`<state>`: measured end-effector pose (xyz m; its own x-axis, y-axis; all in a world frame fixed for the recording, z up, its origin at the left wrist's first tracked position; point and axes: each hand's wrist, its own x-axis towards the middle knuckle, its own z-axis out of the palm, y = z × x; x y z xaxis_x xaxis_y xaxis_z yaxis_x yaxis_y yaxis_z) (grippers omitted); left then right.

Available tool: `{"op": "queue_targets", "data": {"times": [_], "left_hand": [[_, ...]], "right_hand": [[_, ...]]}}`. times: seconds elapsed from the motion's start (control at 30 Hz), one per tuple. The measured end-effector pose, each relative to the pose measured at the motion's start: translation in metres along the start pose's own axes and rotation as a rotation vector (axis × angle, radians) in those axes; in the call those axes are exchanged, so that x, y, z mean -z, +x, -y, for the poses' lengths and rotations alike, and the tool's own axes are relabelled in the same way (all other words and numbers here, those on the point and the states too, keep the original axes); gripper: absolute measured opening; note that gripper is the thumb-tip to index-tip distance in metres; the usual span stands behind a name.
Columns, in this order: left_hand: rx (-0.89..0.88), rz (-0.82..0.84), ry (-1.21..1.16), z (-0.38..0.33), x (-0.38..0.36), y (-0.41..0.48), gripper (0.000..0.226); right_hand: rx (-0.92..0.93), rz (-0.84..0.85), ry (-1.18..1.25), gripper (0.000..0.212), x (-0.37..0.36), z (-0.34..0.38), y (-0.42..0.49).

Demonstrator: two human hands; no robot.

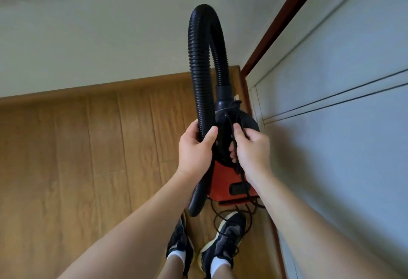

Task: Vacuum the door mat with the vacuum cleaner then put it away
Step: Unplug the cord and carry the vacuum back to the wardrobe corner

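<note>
One red-and-black canister vacuum cleaner (223, 181), held up in front of the person, close to the pale panelled door (342, 124) on the right. One black ribbed plastic hose (198, 62) arcs up from the top of the body and back down. Two hands, both clamped: left hand (194, 146) wraps the hose's descending leg, right hand (251, 148) curls round the thin black power cord (234, 144) over the body's black top. Cord's slack loops on the brown wooden plank floor (77, 146) by two dark sneakers (225, 239). Can't tell whether the body touches the floor.
</note>
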<state>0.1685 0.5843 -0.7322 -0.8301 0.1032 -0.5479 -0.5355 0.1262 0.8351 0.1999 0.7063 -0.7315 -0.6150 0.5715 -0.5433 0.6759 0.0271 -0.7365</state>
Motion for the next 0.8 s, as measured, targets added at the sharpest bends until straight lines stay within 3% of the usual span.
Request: {"op": "queue_targets", "data": {"times": [0.8], "left_hand": [[0.058,0.011,0.000,0.091,-0.035,0.100,0.015]], "right_hand": [[-0.040,0.026,0.052,0.037,-0.042,-0.084,0.108]]}}
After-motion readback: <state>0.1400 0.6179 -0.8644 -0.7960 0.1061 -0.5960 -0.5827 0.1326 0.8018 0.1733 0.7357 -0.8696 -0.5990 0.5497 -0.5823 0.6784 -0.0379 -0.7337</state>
